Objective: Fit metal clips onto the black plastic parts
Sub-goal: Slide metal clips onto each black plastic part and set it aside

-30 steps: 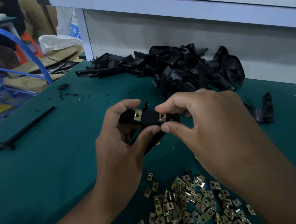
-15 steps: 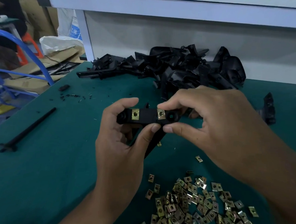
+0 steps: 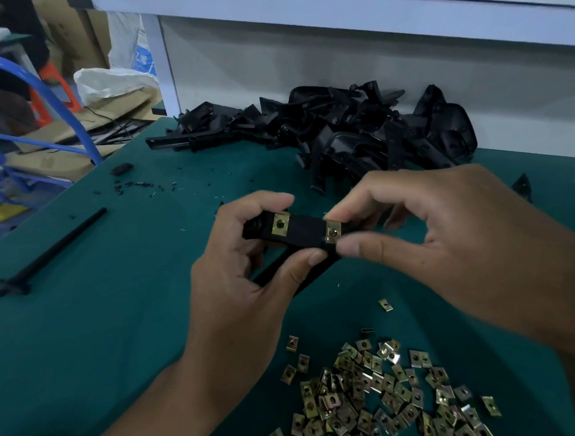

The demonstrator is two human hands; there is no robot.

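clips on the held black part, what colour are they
Brassy gold clips, seen in the head view.

L hand point(image 3: 239, 292) gripping, R hand point(image 3: 451, 239) prob. pinching

Both hands were bare, with no gloves on them. The left hand point(image 3: 238, 302) showed no ring on any finger and no watch or band at the wrist, and its forearm ran bare down to the near edge of the view, with no sleeve in sight. The right hand point(image 3: 471, 240) was likewise without rings, and its forearm was bare up to the right edge. The fingers point(image 3: 296, 271) were slim, with short, plain, unpainted nails showing on both thumbs.
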